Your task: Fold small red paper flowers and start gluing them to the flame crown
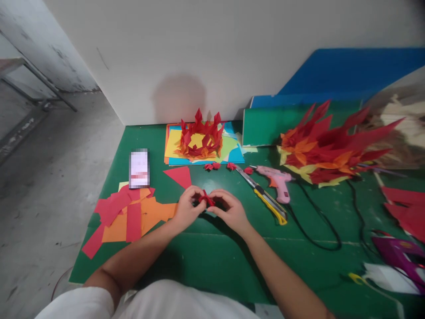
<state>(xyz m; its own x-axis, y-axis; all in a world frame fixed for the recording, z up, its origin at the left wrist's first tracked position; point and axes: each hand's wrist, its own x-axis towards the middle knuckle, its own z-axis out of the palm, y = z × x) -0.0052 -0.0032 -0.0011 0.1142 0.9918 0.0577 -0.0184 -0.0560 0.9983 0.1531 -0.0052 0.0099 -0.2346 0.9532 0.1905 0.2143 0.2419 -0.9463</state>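
Between the fingertips of both hands is a small folded red paper piece (208,199), low over the green table. My left hand (190,206) pinches its left side, and my right hand (230,210) pinches its right side. The folds under the fingers are partly hidden. Just beyond the hands lie small red paper pieces (211,166) and a loose red paper triangle (179,176). A red and orange paper crown (201,141) stands behind them on coloured sheets (171,144).
Red and orange paper strips (133,221) are heaped at left by a phone (139,168). At right are a yellow utility knife (270,206), a pink glue gun (275,179) with a black cord, a large flame-like paper piece (328,150) and a purple device (395,254).
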